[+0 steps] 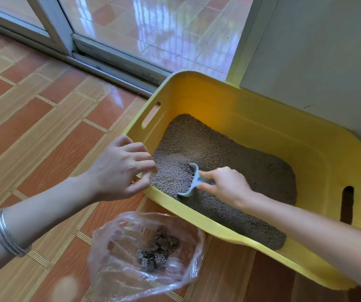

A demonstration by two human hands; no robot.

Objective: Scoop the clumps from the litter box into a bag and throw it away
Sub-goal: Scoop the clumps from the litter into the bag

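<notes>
While the clear plastic bag lies open on the tiled floor at the bottom of the frame, a few dark clumps already sit in it, so part of the job looks done. Just above, the left hand curls over the near corner of the yellow litter box, fingers inside and thumb outside, gripping the rim. The right hand wraps round the handle of a grey scoop, its bowl heaped with litter at lower centre. Sifting, any further clumps, and carrying the bag off are left, I reckon. A glass sliding door runs along the top.
</notes>
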